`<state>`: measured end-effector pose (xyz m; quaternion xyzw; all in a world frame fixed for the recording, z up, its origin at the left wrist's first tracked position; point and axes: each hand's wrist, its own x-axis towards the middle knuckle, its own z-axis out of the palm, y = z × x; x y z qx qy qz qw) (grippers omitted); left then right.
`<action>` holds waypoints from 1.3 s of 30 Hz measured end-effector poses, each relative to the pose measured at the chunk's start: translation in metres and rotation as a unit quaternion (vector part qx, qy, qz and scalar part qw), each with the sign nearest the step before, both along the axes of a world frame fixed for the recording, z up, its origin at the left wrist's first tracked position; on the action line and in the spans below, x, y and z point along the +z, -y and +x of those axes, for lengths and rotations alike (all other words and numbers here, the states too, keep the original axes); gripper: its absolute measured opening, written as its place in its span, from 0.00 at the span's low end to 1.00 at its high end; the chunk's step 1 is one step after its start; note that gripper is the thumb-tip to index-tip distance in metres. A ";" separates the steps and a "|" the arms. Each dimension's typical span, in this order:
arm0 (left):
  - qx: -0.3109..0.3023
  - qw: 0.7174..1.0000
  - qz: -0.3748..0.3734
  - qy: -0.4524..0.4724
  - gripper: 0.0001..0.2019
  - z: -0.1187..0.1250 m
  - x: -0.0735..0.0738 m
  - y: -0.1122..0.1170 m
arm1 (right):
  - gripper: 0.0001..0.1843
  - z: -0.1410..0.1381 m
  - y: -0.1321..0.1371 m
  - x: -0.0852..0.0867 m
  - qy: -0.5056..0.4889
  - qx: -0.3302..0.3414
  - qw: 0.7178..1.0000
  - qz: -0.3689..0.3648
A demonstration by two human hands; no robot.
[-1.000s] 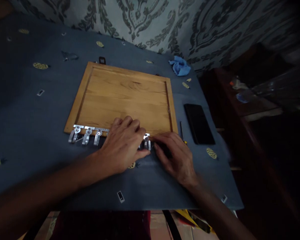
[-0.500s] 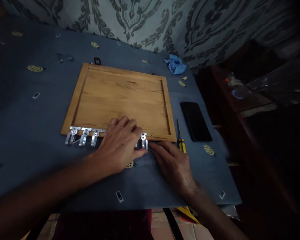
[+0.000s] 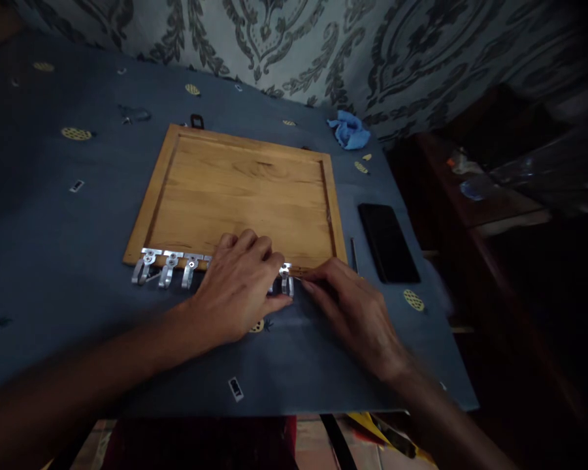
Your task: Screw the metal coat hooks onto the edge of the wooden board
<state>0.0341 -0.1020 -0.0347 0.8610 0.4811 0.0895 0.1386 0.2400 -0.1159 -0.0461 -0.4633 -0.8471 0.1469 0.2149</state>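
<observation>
Wooden board [image 3: 247, 189] lies under curled left hand [image 3: 242, 284]; right hand [image 3: 350, 307] pinches small unclear thing [image 3: 297, 279].

The panel [image 3: 245, 196] is smooth, grained wood with a soft sheen. Toward its seven o'clock, shiny metal hooks [image 3: 191, 264]; toward two, matt, crumpled blue cloth [image 3: 351, 132].

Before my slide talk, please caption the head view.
Left hand over metal hooks, right hand at near edge of wooden panel.

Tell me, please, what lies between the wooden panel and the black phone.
In the head view, a partly hidden screwdriver lies between the wooden panel and the black phone.
</observation>
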 end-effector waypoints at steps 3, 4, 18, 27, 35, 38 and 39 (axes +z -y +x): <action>-0.004 1.000 -0.002 0.001 0.18 0.000 0.000 0.000 | 0.06 -0.004 -0.015 0.009 -0.019 0.014 0.997 -0.079; -0.005 1.000 -0.004 0.000 0.18 -0.001 0.000 0.000 | 0.06 -0.004 -0.020 0.010 -0.021 0.019 0.994 -0.103; 0.000 0.999 -0.044 -0.017 0.18 0.000 0.004 -0.001 | 0.08 -0.008 -0.041 0.014 0.017 0.021 0.977 -0.210; -0.002 0.999 -0.034 -0.018 0.18 0.000 0.002 0.000 | 0.11 -0.009 -0.046 0.018 0.055 0.011 0.968 -0.243; -0.002 0.999 -0.034 -0.013 0.18 -0.001 0.003 0.000 | 0.07 -0.007 -0.035 0.016 -0.005 0.064 0.989 -0.135; -0.003 0.999 -0.031 -0.011 0.18 -0.001 0.003 0.000 | 0.06 -0.003 -0.021 0.013 -0.025 0.073 0.995 -0.068; -0.003 0.999 -0.031 -0.013 0.18 -0.001 0.003 0.000 | 0.05 -0.001 -0.015 0.012 -0.026 0.057 0.997 -0.048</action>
